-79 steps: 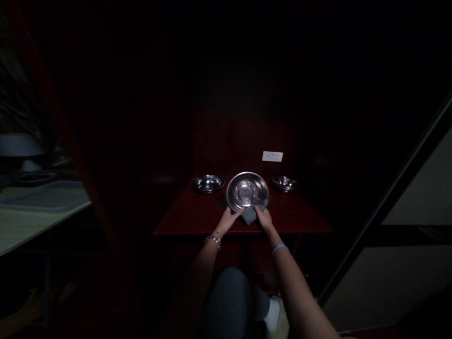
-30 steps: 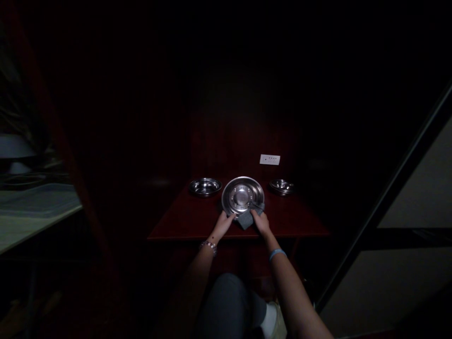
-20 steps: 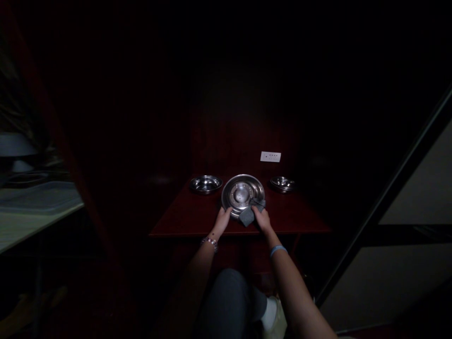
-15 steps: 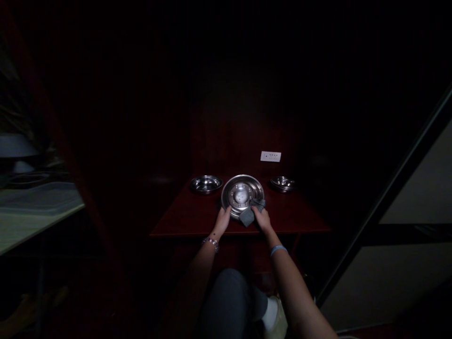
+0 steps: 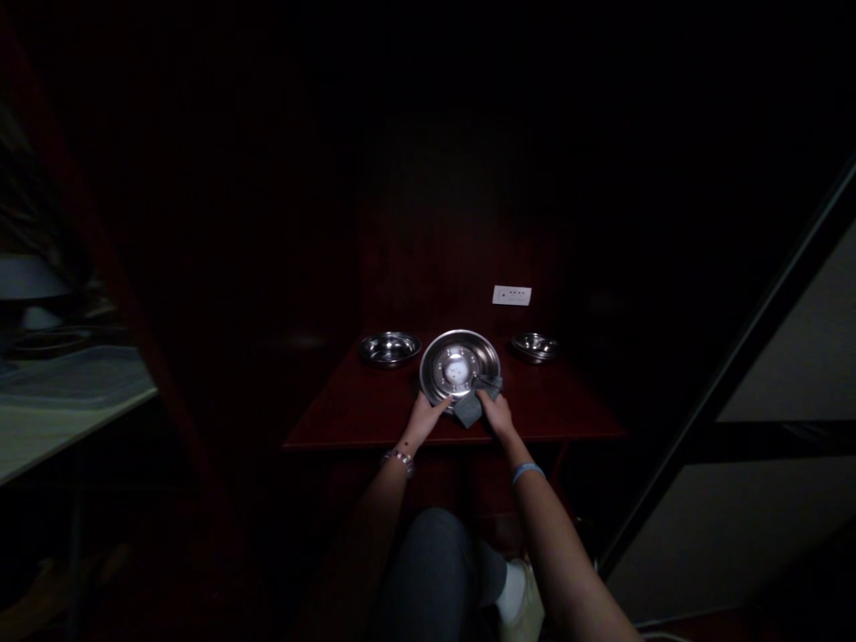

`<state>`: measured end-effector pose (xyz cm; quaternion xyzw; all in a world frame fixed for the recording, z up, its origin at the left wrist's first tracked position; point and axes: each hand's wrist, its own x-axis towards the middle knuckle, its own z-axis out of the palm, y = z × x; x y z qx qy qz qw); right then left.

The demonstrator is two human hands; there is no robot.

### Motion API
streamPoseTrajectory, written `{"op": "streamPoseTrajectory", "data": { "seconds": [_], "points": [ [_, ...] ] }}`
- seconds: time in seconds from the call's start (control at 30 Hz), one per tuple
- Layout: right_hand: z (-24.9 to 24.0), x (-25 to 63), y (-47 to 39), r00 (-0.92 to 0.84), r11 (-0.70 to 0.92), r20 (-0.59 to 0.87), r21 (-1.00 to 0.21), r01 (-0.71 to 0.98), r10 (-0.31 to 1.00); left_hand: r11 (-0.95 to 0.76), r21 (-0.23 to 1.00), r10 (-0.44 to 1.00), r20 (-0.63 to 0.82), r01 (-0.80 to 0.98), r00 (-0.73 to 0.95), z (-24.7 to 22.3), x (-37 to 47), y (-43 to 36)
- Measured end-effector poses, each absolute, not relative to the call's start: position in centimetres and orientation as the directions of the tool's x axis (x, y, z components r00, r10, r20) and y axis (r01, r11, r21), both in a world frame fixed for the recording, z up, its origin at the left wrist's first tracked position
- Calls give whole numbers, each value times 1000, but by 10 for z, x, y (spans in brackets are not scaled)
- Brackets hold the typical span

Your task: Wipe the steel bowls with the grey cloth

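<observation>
A shiny metal bowl (image 5: 441, 357) is tilted toward me above the red table, its inside facing me. My left hand (image 5: 426, 417) grips its lower left rim, the thumb lying over the edge and the other fingers hidden behind. My right hand (image 5: 496, 412) is closed on a grey cloth (image 5: 469, 409), pressed to the lower right rim of the bowl; part of the cloth hangs below the hand. Behind the bowl to the left sits another metal bowl (image 5: 390, 349). To the right are smaller metal bowls (image 5: 535, 347) that look stacked.
The red table (image 5: 348, 415) ends in a front edge just under my hands. A white power socket (image 5: 512, 295) is on the dark red back wall. At far left, a pale shelf (image 5: 40, 437) carries a clear plastic lid or tray (image 5: 84, 376). The surroundings are very dark.
My left thumb has shifted right, further across the bowl's lower rim. The bowl, the cloth and my right hand stay nearly where they were.
</observation>
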<state>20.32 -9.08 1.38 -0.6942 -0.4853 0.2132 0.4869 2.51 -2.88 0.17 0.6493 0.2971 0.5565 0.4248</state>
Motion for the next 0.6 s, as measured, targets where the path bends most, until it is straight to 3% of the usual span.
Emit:
{"op": "streamPoseTrajectory", "data": {
  "seconds": [0.6],
  "points": [
    [11, 204, -86, 487, -67, 170, -900, 432, 857, -445, 894, 864, 444, -53, 236, 6, 22, -35]
  ]
}}
